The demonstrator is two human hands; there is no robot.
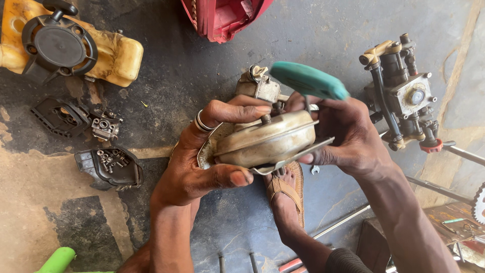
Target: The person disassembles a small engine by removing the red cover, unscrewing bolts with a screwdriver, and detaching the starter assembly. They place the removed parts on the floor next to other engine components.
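The left hand (199, 162) clamps thumb and forefinger round a metal housing (265, 140), while the right hand (348, 136) grips its far edge and a teal-handled tool (308, 81).

Both forearms come up from the near edge and angle in toward the middle of the scene, so the hands end up facing each other. The left hand (202, 151) is tilted palm-right with the thumb stretched out low and near, the index finger reaching across the far side, two rings on one finger, curled in a firm clamp. The right hand (348, 136) sits just to the right, wrist bent, fingers wrapped shut and the thumb tucked low; a sandalled foot (285, 194) shows below, between the arms.
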